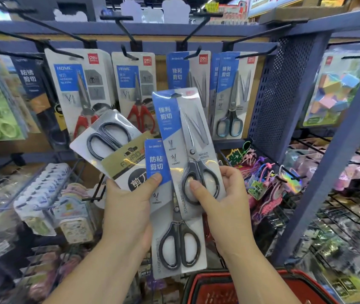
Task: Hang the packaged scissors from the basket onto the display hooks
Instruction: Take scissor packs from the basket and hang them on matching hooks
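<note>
The left hand point(128, 207) grips two scissor packs fanned apart. A gold-labelled pack point(111, 139) tilts up and left, and an upright blue-labelled pack point(175, 240) is pressed under the thumb. The right hand point(225, 200) pinches a third pack point(188, 132), blue and grey, with the thumb on the black scissor handle. This pack is held upright, overlapping the left hand's blue one. Behind them, more packaged scissors point(232, 91) hang in a row from black display hooks point(191, 55). A red basket point(191, 290) sits below the forearms.
</note>
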`<state>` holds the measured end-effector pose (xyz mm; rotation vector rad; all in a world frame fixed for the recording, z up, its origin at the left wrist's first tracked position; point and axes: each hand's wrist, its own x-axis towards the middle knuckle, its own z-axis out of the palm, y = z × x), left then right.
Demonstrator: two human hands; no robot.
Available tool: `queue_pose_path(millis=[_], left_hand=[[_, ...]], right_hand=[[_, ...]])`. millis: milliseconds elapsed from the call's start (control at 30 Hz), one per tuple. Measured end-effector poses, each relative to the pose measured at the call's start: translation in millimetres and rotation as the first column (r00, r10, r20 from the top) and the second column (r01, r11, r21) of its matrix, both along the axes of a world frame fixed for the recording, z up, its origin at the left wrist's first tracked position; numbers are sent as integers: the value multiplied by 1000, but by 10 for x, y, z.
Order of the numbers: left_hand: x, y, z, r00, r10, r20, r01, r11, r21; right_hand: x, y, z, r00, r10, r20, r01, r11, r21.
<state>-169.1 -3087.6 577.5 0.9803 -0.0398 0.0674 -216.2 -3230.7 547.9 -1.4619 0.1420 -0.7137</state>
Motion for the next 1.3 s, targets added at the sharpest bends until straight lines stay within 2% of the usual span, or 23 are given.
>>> queue_pose_path(millis=[167,367,567,700,1000,1300], left_hand=[[101,121,30,1000,14,-12,-14,1000,8],[132,169,129,998,53,17,-54,998,27],[72,240,193,997,70,27,-71,997,38],[83,271,230,997,76,20,-76,997,27],[95,273,288,997,42,58,-43,999,21],[158,336,284,999,22,45,-22,1000,-2]], right_hand=[[-9,-137,52,994,88,64,-98,980,173],[100,-256,322,976,91,197,-120,983,141],[155,-266,309,960,183,212,-204,975,84],[169,-255,306,960,180,215,-201,976,81],[406,-318,448,990,109,92,-114,992,46],[1044,-347,503,992,97,-77,-95,995,28]])
